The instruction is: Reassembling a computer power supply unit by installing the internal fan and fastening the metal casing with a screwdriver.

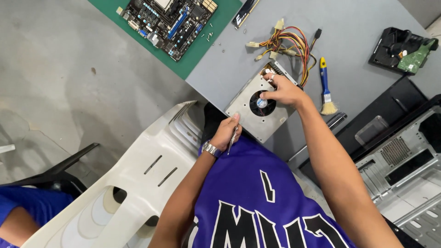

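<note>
White plastic chair [138, 183] far left of the power supply, on the grey floor; another person's blue sleeve [27, 204] at the bottom-left corner. Circuit board [170, 20] on a green mat [202, 55], up-left of the power supply.

Left hand [226, 133] sits just below the power supply's near-left edge, fingers closed in a pinch around a slim metal tool, looks like a screwdriver [234, 138]. Its shaft points down toward the body, away from the box. Silver watch [211, 149] on that wrist.

Power supply [262, 106]: grey metal box, lying flat on the grey table [358, 27] at the near edge, turned diagonally, round fan [261, 104] facing up. Long axis runs lower-left to upper-right.

Right hand [282, 91] rests on top of the box, fingers bent, thumb tip touching the fan rim; it grips the upper-right part. Right hand is on the box, left hand just beside it, so right is nearer.

Coloured wire bundle [289, 43] trails off the box's far corner. Blue-handled brush [326, 87] just right of it. Hard drive [404, 50] far right; open computer case [404, 165] lower right.
</note>
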